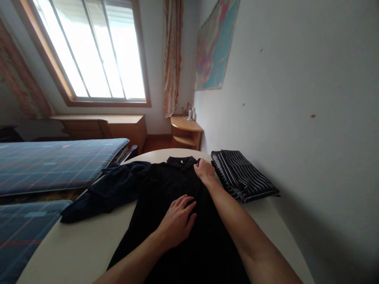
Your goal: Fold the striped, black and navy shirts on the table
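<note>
The black shirt (168, 181) lay front up on the pale, round-edged tabletop (83, 244), its body spread long and, as far as could be seen, unfolded. Its collar (174, 161) pointed to the far edge, and a dark sleeve (118, 189) reached out to the left, loosely creased, so the garment seemed laid out, with no finished fold visible. The other sleeve could not be made out behind the right arm. The right hand (205, 169) was curled closed at the shoulder beside the collar, apparently pinching the cloth there; the left hand (177, 223) lay palm down over the shirt front, fingers slightly apart and gripping nothing visible. The shirt looked soft and matte, with a short buttoned placket below the collar. To the right, the striped cloth (247, 175) was already folded into a layered, roughly four-sided stack, its thin white lines bending gently over black fabric.
</note>
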The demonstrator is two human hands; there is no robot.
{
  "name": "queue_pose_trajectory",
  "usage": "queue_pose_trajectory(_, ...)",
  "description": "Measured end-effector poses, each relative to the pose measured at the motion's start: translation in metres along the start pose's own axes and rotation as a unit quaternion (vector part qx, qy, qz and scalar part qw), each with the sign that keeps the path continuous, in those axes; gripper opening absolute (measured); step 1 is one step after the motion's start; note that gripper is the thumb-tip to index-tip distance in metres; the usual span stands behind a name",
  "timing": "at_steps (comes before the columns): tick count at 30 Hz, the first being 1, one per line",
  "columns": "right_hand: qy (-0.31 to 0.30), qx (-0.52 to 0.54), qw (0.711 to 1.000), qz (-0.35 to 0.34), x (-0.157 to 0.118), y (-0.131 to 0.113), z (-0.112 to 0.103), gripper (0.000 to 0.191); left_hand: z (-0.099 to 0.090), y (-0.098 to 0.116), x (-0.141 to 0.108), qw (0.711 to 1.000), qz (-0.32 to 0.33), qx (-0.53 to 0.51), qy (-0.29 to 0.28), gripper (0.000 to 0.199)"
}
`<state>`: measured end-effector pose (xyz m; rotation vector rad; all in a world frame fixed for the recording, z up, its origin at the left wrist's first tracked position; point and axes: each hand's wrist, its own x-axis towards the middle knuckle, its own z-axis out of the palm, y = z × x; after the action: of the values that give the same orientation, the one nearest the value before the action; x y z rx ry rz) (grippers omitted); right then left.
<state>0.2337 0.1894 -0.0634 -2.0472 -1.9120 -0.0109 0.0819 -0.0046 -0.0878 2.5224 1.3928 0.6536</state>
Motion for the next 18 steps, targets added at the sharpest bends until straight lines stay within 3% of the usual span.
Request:
queue_pose_trajectory(3,0.012,0.014,0.999,-0.028,0.003,-0.001,0.007,0.036,0.000,0.000,0.001,1.000,-0.010,-0.012,0.012,0.040)
queue_pose_trajectory(13,-0.159,0.027,0.985,-0.068,0.013,0.010,0.032,0.078,0.003,-0.001,-0.002,0.999,-0.010,0.025,-0.027,0.049)
queue_pose_trajectory(15,-0.164,0.022,0.984,-0.068,0.015,0.010,0.029,0.079,0.003,-0.001,-0.001,0.999,-0.010,0.028,-0.031,0.049)
queue_pose_trajectory(18,-0.122,0.026,0.989,-0.074,0.009,0.007,0.022,0.074,0.002,0.000,-0.001,0.999,-0.009,0.032,-0.030,0.050)
